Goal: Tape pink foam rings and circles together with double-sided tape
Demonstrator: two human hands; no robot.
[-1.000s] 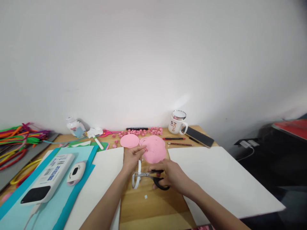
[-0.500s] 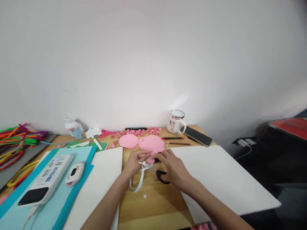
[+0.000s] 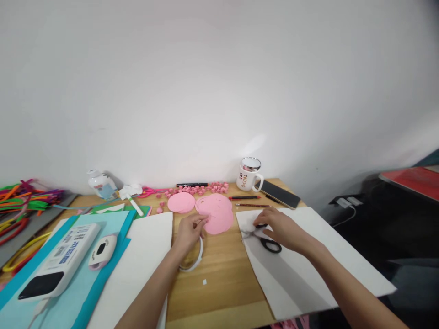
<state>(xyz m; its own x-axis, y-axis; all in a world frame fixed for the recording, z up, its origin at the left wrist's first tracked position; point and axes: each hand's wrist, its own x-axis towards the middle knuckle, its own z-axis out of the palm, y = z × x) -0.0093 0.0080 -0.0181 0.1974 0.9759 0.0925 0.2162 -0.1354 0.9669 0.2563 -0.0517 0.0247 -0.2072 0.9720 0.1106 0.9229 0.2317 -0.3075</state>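
Observation:
My left hand [image 3: 190, 230] is closed in a pinch, with a small pink piece of rolled paper [image 3: 206, 220] at its fingertips, partly hidden. Just below this hand is a white roll of tape [image 3: 198, 258], its upper part covered by the fingers; whether it rests on the table or hangs from the hand I cannot tell. Over the right-hand white board, my right hand [image 3: 279, 227] has its fingers at one loop of the black-handled scissors [image 3: 270, 245], whose blades point left. Pink paper circles [image 3: 218, 217] lie overlapped beyond my left hand.
Small pink paper rolls [image 3: 192, 189] and a black marker [image 3: 192, 184] lie along the wall. A mug [image 3: 249, 175], pencils [image 3: 252, 205] and a phone [image 3: 279, 194] are behind the right white board [image 3: 315, 269]. A power bank [image 3: 61, 260] sits on blue sheets at left.
My right hand has moved right with the scissors, away from the left hand and onto the white board. My left hand stays near the pink circles, still pinching.

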